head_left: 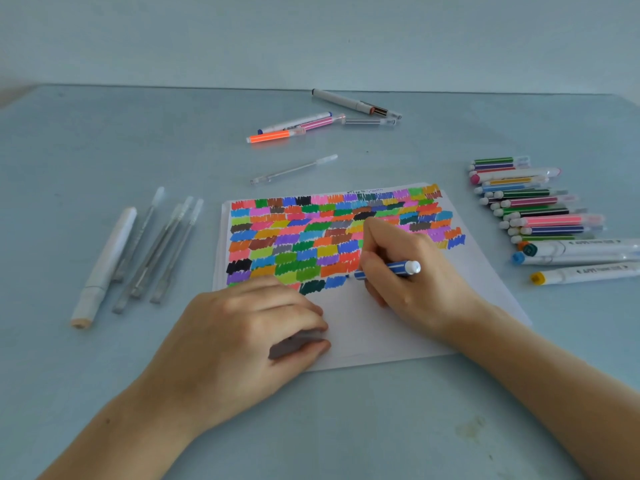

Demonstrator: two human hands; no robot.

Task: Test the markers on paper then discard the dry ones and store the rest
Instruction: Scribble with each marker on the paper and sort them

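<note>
Left hand (pixel 249 327): low in the middle, fingers curled, pressing on the paper (pixel 398 327); something grey under the fingers, cannot tell what
Right hand (pixel 408 271): fingers wrapped round a blue marker (pixel 388 269), tip on the paper
Could go wrong: the paper may slide if the left hand lifts
Right side: a row of markers (pixel 540 209)
Left side: clear pens (pixel 162 251)
Far back: more pens (pixel 322 123), nothing blocks them
</note>
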